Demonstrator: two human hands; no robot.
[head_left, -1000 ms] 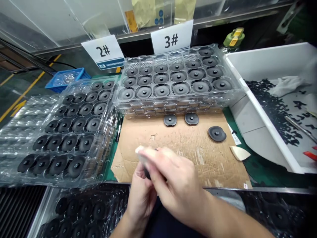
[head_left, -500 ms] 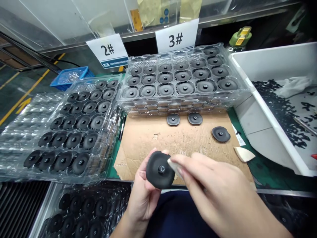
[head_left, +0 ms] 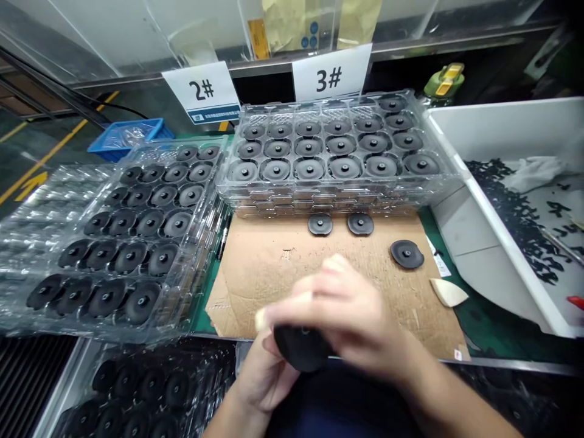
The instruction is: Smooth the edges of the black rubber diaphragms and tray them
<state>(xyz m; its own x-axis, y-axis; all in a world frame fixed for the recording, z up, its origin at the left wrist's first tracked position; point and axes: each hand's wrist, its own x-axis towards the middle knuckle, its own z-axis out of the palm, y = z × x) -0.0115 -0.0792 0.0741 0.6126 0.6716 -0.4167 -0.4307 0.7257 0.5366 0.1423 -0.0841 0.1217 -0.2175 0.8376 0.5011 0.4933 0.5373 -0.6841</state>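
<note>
Low in the middle, a round black plastic disc (head_left: 301, 348) with a small central hub is gripped at its edge by my left hand (head_left: 267, 374), fingers closed. My right hand (head_left: 340, 310) reaches across the disc and covers its upper part; motion blurs its fingers. At those fingertips a small pale piece (head_left: 261, 319) shows, its shape unclear. Beyond my hands, two loose discs lie on the cardboard sheet (head_left: 255, 261) by the tray stack, and another disc (head_left: 407, 254) rests farther right. A cream wedge-shaped piece (head_left: 448, 292) sits near the cardboard's right edge.
Stacked clear trays (head_left: 337, 190) of discs stand at the back under the "3#" sign (head_left: 329, 72). More disc-filled trays (head_left: 182, 274) are at left, by the "2#" sign (head_left: 201, 91). A white bin (head_left: 497, 243) with small black pieces stands right. Behind it is a green-lidded bottle (head_left: 444, 85).
My right hand has swept left over the disc, from its right edge to its upper left side. The disc sits slightly lower, still in my left hand. The camera view has shifted slightly.
</note>
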